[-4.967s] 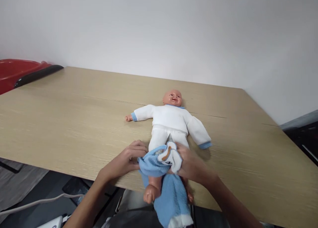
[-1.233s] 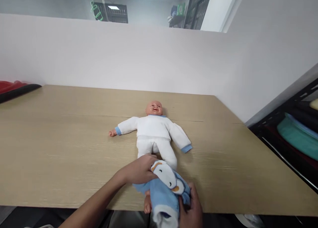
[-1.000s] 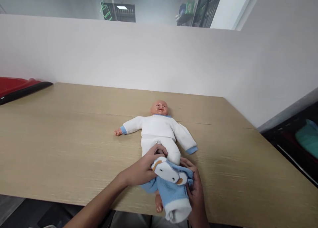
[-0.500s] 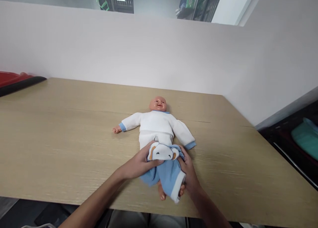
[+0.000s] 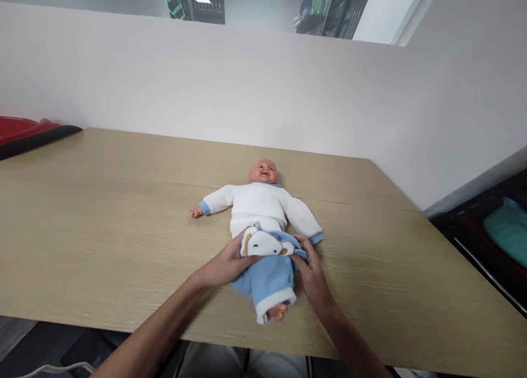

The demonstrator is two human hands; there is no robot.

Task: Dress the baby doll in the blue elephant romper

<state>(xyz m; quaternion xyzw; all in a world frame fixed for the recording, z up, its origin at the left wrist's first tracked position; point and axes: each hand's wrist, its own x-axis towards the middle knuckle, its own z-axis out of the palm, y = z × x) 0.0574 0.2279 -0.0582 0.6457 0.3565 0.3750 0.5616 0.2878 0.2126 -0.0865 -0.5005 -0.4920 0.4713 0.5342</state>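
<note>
A baby doll [image 5: 263, 172] lies on its back on the wooden table, head toward the wall, in a white long-sleeved top [image 5: 258, 200] with blue cuffs. Blue baby pants [image 5: 272, 279] with white hems and an animal-face patch cover its legs up to about the thighs. My left hand [image 5: 230, 263] grips the waistband on the left, thumb on top beside the patch. On the right, my right hand [image 5: 307, 263] pinches the bunched waistband. One doll foot [image 5: 278, 312] pokes out of a hem; the other foot is hidden.
A pale wall with a window stands behind the table [image 5: 123, 230]. At the far left is a red object with a black edge [image 5: 37, 131]. A dark rack holding a green item [image 5: 506, 230] stands to the right, beyond the table's edge.
Both hands have moved slightly up toward the doll's waist, taking the waistband along. The legs have swung left, and one foot now shows through the hem while the other has dropped from sight.
</note>
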